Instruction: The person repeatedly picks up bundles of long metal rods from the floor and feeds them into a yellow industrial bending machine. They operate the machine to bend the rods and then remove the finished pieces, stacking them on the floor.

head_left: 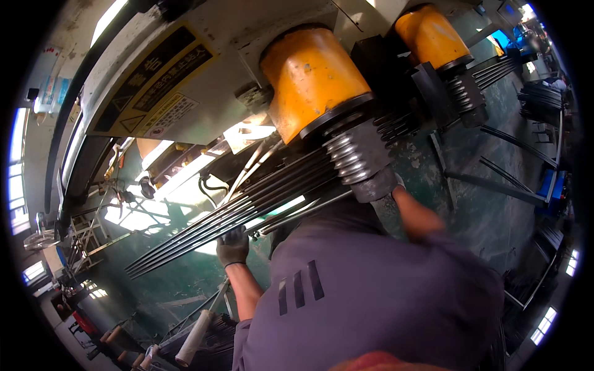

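My left hand (233, 247), in a dark glove, is at the near side of a row of long, dark metal rods (204, 238). Its fingers look curled around the nearest rod, though their tips are partly hidden. The rods run slantwise from the lower left up under a yellow machine cylinder (315, 77). Below that cylinder hangs a thick steel part (356, 157) with a coarse ribbed side. Beside its lower end, my right hand (400, 182) shows only a pale edge; its fingers are hidden behind the steel.
A second yellow cylinder (431, 37) stands farther right over the same line of rods. The machine's pale panel (229, 68) with warning labels overhangs at upper left. Metal racks (495, 185) with more rods stand right. A pale roll (193, 339) lies at lower left.
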`<action>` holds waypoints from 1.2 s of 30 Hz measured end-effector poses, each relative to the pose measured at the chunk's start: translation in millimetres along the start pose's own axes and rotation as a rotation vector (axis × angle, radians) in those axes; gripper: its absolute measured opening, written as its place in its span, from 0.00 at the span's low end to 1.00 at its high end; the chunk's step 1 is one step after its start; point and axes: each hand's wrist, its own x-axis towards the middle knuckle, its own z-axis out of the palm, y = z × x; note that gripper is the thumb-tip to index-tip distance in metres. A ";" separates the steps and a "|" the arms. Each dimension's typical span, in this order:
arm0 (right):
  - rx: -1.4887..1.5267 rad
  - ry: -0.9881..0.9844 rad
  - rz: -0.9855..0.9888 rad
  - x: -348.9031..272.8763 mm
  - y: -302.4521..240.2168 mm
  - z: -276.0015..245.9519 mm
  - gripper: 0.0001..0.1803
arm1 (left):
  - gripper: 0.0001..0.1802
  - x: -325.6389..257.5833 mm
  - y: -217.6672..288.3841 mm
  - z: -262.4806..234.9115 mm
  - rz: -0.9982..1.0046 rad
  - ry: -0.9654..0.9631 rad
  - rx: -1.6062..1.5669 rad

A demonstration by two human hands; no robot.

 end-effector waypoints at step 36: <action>1.967 1.395 -0.119 -153.9 -5.4 -286.5 0.24 | 0.27 -131.0 47.9 143.0 0.340 -0.810 -0.062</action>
